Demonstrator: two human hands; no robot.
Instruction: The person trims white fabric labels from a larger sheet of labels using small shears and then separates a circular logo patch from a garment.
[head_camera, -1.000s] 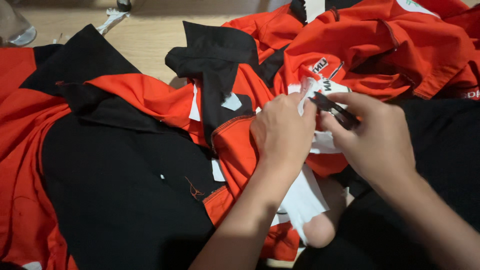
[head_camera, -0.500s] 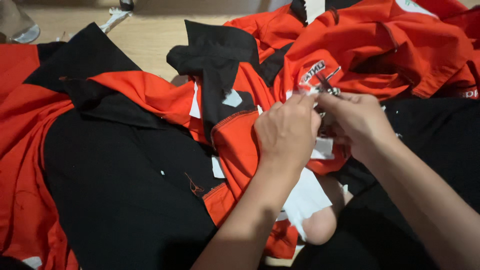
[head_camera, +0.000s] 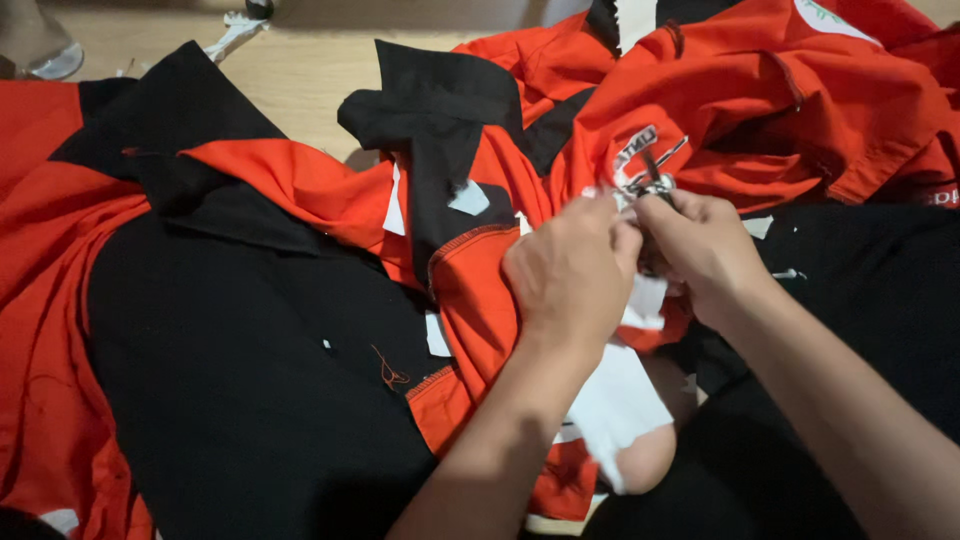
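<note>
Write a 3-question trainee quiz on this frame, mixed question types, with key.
1. True or false: the right hand holds a small metal tool at the embroidered patch.
2. Multiple choice: the left hand rests on A) the bare wooden table, B) the red and black garment, C) a cardboard box.
3. Fill in: the loose thread lying on the black fabric is ___ in colour.

Key: 1 true. 2 B: the left hand pinches and presses the garment beside the tool. 3 orange-red. The wooden table shows only at the top, beyond the garments.
</note>
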